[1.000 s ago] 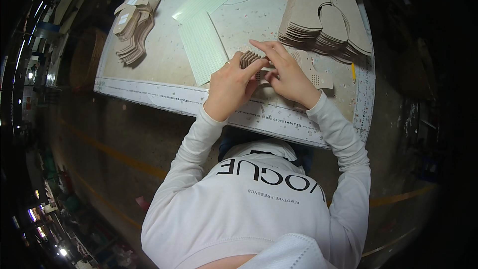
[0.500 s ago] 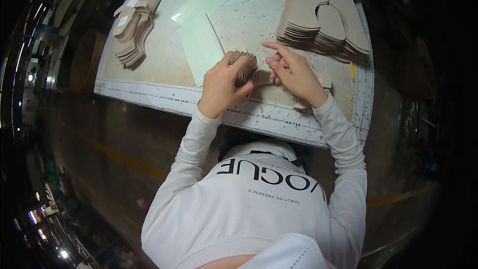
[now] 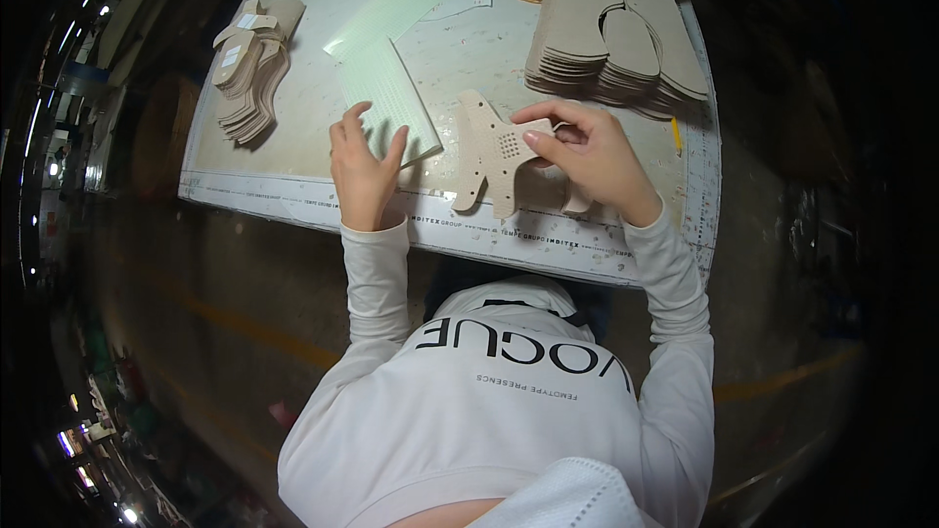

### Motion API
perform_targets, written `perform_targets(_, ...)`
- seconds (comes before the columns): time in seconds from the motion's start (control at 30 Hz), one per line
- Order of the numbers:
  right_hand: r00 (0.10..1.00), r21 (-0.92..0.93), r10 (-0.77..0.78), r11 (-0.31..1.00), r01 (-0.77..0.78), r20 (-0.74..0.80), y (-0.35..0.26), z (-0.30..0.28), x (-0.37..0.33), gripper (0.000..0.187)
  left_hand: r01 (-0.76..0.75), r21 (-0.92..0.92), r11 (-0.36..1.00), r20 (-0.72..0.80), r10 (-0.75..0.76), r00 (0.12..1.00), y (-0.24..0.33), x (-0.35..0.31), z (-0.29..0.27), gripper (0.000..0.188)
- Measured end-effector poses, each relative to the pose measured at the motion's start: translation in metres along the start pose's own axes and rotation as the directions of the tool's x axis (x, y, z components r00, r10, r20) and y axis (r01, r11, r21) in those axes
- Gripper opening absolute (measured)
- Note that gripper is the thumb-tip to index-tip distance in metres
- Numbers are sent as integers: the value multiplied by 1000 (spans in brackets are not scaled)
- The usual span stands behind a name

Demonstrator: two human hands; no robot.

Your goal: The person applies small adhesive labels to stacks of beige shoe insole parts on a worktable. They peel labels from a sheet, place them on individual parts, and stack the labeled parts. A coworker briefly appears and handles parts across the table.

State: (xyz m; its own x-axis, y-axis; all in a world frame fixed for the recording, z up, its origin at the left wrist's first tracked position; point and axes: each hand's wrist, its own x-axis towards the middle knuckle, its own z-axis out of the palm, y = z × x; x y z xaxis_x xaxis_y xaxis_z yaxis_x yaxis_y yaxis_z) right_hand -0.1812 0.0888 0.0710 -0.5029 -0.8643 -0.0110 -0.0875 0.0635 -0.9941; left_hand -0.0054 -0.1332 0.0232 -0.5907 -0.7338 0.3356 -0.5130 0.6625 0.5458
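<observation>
Along the near edge of the table (image 3: 311, 122), dark lettering runs on a white border (image 3: 293, 199); bigger letters cross the white shirt (image 3: 518, 420). The left hand (image 3: 368, 171) has its fingers spread, beside the pale green sheet (image 3: 403, 88). The right hand (image 3: 592, 152) pinches the right end of a beige perforated piece (image 3: 494, 152), between both hands; half a second ago the left hand gripped a fanned bundle there

Lettered in black, upside down, across the white shirt (image 3: 528, 430); printed small along the front edge (image 3: 528, 237) of the tabletop (image 3: 308, 117); unreadable on white labels (image 3: 231, 57) at left.
</observation>
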Motion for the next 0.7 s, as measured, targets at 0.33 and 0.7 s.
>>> perform_targets(0.33,947,12,251,967,-254,-199,24,-68,-46,26,75,300,951,-64,-58,996,-10,-12,22,70)
perform_targets(0.7,960,-667,-261,698,262,104,16,56,-85,55,-396,-317,862,251,478,842,49,-10,9,44)
